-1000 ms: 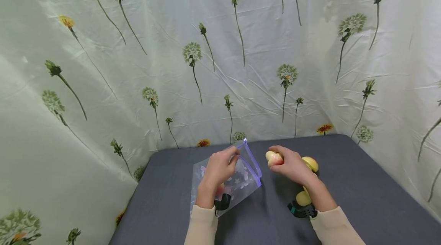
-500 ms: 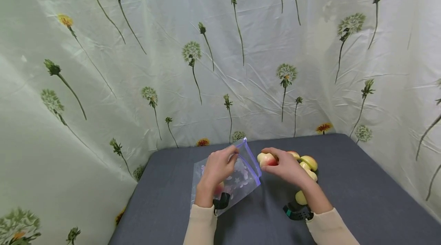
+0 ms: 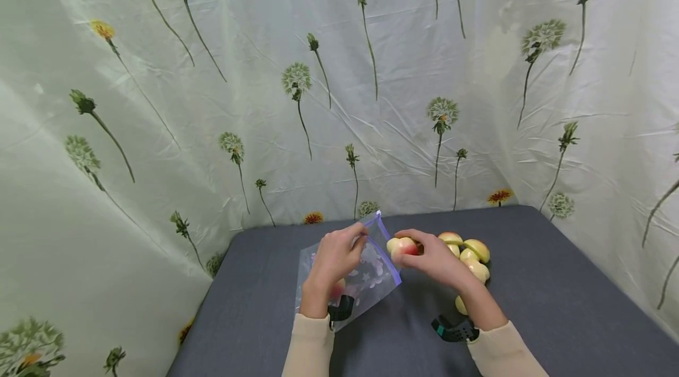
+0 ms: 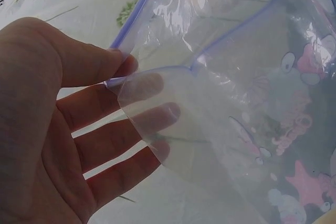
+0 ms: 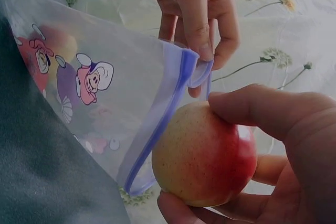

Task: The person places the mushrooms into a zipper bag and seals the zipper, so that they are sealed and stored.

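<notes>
My left hand [image 3: 337, 254] pinches the purple zip edge of a clear zip bag [image 4: 220, 129] between thumb and index finger, its other fingers behind the film. The bag, printed with cartoon sea figures, hangs with its mouth parted towards the right. A red and yellow apple [image 5: 205, 156] is gripped by my right hand [image 3: 437, 256], thumb on top and fingers below. It overlaps the purple rim of the mouth in the right wrist view. Inside the bag, a reddish-yellow fruit [image 5: 59, 45] shows through the film.
Several yellow and red fruits [image 3: 476, 250] lie grouped on the dark grey table [image 3: 254, 294], right of my right hand and partly behind its forearm. A pale flowered curtain [image 3: 329, 100] hangs behind the table.
My right hand has carried the apple leftwards to the bag's mouth, uncovering more of the fruits on the table. The left hand and the bag have stayed almost still.
</notes>
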`<state>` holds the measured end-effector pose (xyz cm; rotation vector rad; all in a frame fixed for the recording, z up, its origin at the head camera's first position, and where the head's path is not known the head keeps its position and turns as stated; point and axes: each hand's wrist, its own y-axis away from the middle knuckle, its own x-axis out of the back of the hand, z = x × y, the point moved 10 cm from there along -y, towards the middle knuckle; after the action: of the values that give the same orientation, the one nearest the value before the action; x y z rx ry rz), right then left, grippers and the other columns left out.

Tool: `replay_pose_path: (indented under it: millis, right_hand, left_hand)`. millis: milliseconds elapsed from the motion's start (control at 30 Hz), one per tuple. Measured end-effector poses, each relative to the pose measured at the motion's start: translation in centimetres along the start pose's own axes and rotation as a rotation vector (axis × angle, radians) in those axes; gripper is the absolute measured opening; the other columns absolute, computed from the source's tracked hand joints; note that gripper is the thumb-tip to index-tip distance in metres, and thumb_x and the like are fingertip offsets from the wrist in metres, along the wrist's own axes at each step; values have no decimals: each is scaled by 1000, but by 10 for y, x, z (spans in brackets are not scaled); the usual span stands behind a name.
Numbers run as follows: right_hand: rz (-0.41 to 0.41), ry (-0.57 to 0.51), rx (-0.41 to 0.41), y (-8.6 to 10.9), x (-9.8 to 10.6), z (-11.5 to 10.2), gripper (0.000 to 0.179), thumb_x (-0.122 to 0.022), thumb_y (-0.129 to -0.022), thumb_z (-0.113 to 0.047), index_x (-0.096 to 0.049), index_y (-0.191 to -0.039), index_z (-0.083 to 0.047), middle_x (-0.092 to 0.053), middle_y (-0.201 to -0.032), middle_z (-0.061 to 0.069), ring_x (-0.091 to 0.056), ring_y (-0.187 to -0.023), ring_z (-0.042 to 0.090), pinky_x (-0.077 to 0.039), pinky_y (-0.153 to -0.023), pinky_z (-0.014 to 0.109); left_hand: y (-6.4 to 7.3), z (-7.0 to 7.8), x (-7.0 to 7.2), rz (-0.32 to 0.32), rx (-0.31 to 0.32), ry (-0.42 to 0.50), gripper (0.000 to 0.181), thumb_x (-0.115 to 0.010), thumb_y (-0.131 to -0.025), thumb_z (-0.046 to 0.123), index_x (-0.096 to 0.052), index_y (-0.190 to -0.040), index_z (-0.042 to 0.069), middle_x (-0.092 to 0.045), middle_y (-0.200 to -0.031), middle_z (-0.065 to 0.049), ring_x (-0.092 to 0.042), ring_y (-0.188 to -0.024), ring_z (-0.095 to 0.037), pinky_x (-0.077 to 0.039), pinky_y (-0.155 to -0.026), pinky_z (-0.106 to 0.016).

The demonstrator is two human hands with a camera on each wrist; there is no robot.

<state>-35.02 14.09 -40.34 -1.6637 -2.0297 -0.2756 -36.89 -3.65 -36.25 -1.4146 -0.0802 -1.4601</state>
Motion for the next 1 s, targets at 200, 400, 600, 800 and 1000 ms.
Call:
replay_pose_path:
  millis: [200,400,600,800,1000]
  right_hand:
    - [-48,-63,13,-1,-8,-2,52,-72,-93,-25,-57,-139,-5,-65,-116,10,-63,-93,22,-52,-77,38]
    - [-82,-91,21,-3,-15,1,50,-71,-95,-24,-57,-138,-4,-66,-110,11,-64,-93,23,-54,-77,36]
    - [-104,-111,28,-3,-18,3,52,-71,-96,-26,-55,-140,-4,-65,-109,11,-65,-93,25,-55,-79,39]
    - [-119,-116,31,-2,-20,1,52,-71,-96,-28,-56,-140,-6,-65,-111,11,-65,-94,25,-55,-79,37]
    - [-121,-90,38,0,-21,0,52,-71,-95,-30,-57,-139,-7,-66,-111,9,-65,-93,23,-54,-79,36]
  left_hand:
    - [0,0,1,4,1,-13,9,-62,-100,16,-69,-100,22,-54,-67,15,-30,-43,-4,-28,-44,-24]
    - [0,0,4,17,6,-12,7,-62,-100,17,-69,-101,19,-52,-67,14,-31,-45,-4,-28,-44,-25]
    - [0,0,6,39,13,-27,6,-63,-100,19,-68,-100,21,-48,-64,14,-31,-45,-4,-27,-44,-24]
    - [0,0,6,51,14,-29,6,-63,-100,17,-69,-101,21,-46,-63,13,-30,-44,-5,-26,-43,-24]
    - [0,0,4,44,7,-37,7,-62,-101,19,-68,-100,22,-47,-65,13,-30,-46,-5,-26,-44,-24]
